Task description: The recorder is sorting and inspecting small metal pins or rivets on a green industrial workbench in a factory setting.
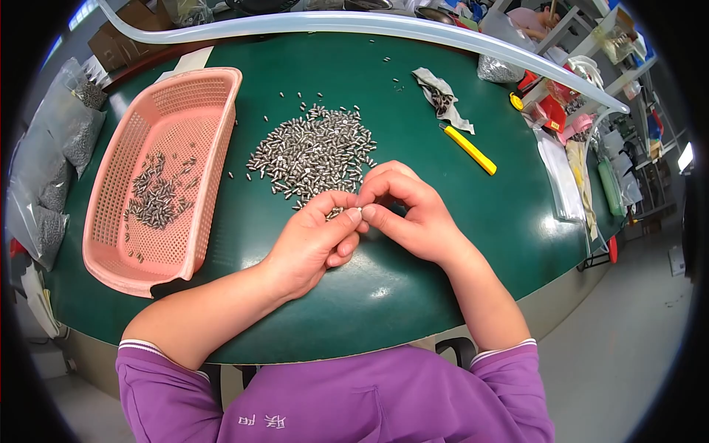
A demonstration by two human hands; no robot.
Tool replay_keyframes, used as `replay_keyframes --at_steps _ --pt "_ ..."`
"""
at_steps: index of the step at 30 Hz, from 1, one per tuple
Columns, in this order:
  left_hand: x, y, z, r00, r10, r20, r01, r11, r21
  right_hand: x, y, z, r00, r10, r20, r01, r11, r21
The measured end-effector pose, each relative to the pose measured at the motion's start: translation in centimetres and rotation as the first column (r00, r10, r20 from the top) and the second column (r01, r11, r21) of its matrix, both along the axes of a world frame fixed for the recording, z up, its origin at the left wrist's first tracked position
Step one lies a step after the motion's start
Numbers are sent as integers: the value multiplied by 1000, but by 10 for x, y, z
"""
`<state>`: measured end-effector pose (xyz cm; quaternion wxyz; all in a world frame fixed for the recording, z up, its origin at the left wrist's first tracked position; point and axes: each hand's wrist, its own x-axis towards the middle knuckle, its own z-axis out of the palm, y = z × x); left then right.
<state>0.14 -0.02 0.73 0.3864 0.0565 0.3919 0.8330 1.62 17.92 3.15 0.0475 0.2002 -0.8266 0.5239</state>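
Observation:
My left hand (314, 240) and my right hand (410, 210) meet at the fingertips just in front of a heap of small silvery metal parts (314, 151). Both are closed in a pinch, thumbs against index fingers. A tiny pale glint shows between the thumb tips, but the fingers cover most of whatever is there. The short, bullet-shaped parts lie loose on the green table (391, 306), and a few are scattered around the heap. To the left stands a pink plastic basket (209, 166) with a smaller pile of similar parts (156, 199) on its perforated bottom.
A yellow utility knife (470, 150) lies at the right, beside a crumpled wrapper (443, 100) with dark bits on it. Filled plastic bags (55, 173) line the left edge. A pale curved tube (354, 23) spans the far side. Another person (528, 22) is at the far right.

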Motion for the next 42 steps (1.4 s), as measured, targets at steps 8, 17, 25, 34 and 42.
replay_keyframes --at_steps 8,17,25,34,42 --pt "-1 0 -2 1000 13 -4 -13 1000 14 -11 8 -15 952 -289 -98 305 915 265" --pt "-2 -3 -2 1000 -9 -2 9 999 34 -9 8 -17 954 -275 -123 301 881 365" --pt "-2 -3 -5 1000 -2 5 2 999 44 -7 4 -8 971 -233 -61 240 912 333" --pt "1 2 1 1000 14 -5 -14 999 -30 0 2 -4 966 22 258 28 982 -187" --pt "-1 0 -3 1000 10 -15 -9 1000 9 -10 7 -15 974 -226 -25 224 941 252"
